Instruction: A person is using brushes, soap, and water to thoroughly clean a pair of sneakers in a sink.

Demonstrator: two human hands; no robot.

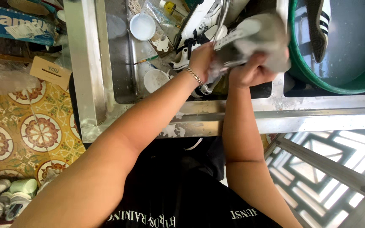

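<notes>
Holding grey sneaker [250, 38] over steel sink [123, 63], just left of green basin [339, 80]. Right hand [250, 71] gripping its underside, grip closed. Left hand [201, 59] pressing on sneaker's side; grip state unclear. White-black sneaker [191, 38] lying beneath.

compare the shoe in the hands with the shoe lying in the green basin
The held shoe is grey-white, gripped by the left hand and right hand above the steel sink. The basin shoe is dark with white stripes and lies untouched in the water of the green basin. Both are sneakers.
</notes>
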